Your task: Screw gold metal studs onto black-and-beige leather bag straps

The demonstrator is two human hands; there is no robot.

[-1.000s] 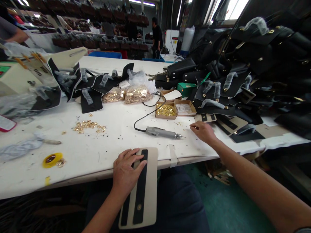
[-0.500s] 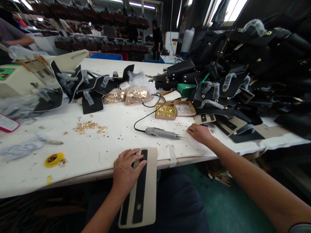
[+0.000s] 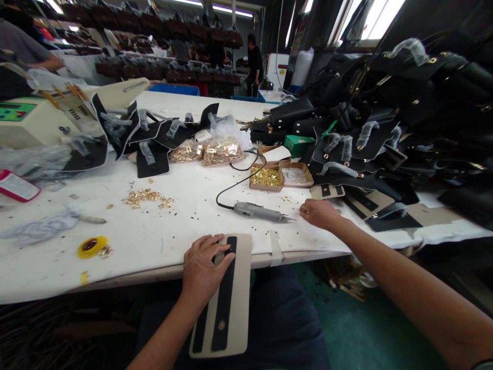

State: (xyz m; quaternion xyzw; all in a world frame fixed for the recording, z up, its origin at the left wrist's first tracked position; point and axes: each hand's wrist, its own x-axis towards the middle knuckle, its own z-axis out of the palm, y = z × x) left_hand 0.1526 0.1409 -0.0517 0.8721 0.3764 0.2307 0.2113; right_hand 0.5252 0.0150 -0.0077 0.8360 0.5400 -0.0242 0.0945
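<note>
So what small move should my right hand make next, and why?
Perhaps pinch up one of the small gold pieces: your right hand is curled close beside them, though I can't tell whether it holds one. Your left hand rests on the panel, whose black strip shows a gold stud toward its near end.

Wears dark navy trousers (image 3: 285, 318) below the white table (image 3: 196, 192), leaves left hand (image 3: 204, 267), right hand (image 3: 318, 213) and forearms (image 3: 396, 280) bare, and shows a dark edge (image 3: 485, 365), cuff or band unclear, on the right one.
</note>
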